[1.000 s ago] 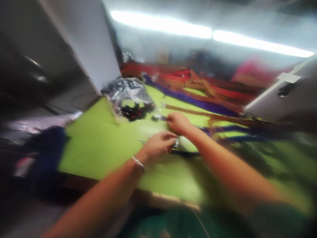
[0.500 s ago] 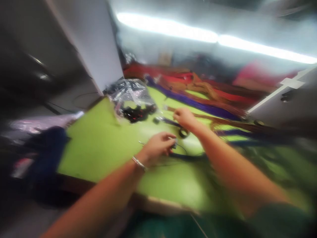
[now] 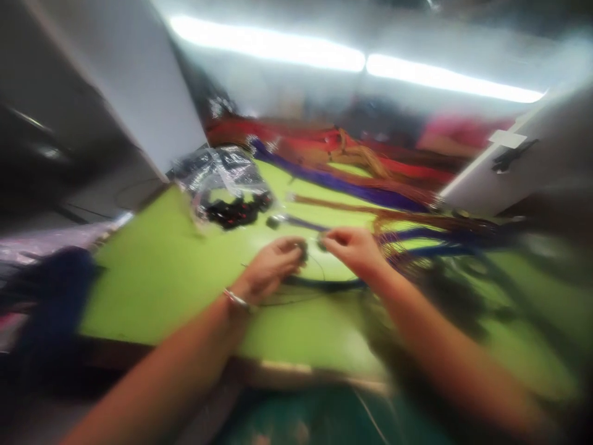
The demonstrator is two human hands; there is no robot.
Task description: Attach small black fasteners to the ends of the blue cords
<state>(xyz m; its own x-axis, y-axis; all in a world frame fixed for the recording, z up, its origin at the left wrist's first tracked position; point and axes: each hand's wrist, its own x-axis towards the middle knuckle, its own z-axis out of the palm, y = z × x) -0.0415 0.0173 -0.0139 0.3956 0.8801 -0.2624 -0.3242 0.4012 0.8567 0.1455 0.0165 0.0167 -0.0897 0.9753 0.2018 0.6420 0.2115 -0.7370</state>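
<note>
Left hand (image 3: 273, 266), right hand (image 3: 356, 250) nearby; green table (image 3: 185, 278), purple wires (image 3: 324, 178)

The table (image 3: 139, 284) is showing plain lime green, its front edge (image 3: 287, 368) looking tan. The piece (image 3: 303, 248) in the left hand (image 3: 273, 266) is appearing near-black, and the bit (image 3: 321, 241) in the right hand (image 3: 356, 250) is looking dark, its exact shade blurring. The bracelet (image 3: 237, 300) is gleaming silver. The bundle (image 3: 324, 179) is showing purple, the back wires (image 3: 296, 131) red, the long wires (image 3: 333, 204) orange-brown. The clear bag (image 3: 222, 164) is glinting silvery-white; the parts (image 3: 231, 212) are showing black with red flecks.
</note>
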